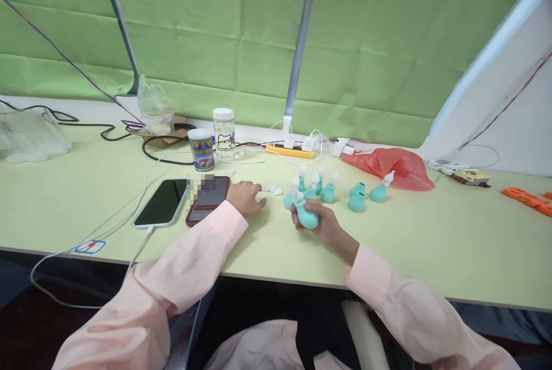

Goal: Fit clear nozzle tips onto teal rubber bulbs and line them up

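Note:
My right hand (321, 221) is wrapped round a teal nasal aspirator bulb (307, 218) with a white tip, held just above the table. My left hand (247, 198) rests beside the red-edged phone, its thumb and fingers apart and nothing visible between them. Just past its fingertips lie small white nozzle tips (276, 190). Behind the held bulb stand several teal bulbs (328, 193) fitted with white tips. Two bulbs without tips (357, 202) sit further right, and another tipped bulb (378, 193) leans next to them.
A white-edged phone (161, 203) on a charging cable and a red-edged phone (202, 214) lie at left. Behind them stand a printed tub (201, 150) and a clear jar (223, 129). A yellow power strip (290, 151), red plastic bag (390, 167) and orange object (526, 200) lie along the back and right.

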The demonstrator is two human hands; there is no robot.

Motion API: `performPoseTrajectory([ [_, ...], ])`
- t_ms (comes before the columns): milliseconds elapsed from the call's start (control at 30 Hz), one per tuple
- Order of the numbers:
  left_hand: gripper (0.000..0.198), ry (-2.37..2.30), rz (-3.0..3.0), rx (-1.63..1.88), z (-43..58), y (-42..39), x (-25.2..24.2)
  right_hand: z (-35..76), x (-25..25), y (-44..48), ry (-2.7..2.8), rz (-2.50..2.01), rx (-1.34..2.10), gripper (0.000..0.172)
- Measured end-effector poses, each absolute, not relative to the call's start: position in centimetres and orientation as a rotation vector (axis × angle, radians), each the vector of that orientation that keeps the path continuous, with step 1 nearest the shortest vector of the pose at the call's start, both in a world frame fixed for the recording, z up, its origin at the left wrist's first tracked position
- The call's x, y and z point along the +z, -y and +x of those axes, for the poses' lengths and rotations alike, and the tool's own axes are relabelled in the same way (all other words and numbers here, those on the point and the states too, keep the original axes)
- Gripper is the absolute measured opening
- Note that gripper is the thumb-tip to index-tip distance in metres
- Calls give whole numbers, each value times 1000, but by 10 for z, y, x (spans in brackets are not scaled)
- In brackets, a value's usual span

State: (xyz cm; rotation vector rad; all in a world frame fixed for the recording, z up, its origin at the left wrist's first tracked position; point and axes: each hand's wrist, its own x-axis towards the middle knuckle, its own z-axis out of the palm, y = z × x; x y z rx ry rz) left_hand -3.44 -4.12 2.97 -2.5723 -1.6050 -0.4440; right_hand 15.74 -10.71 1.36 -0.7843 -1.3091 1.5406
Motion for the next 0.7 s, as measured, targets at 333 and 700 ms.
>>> performPoseTrajectory([
  [333,22,1454,-2811,-1159,-28,56,38,156,10,106,1606,-886,1290,18],
  [700,31,1625,-3582,-2198,-25,60,42,153,10,110,1726,-1079,617,17],
])
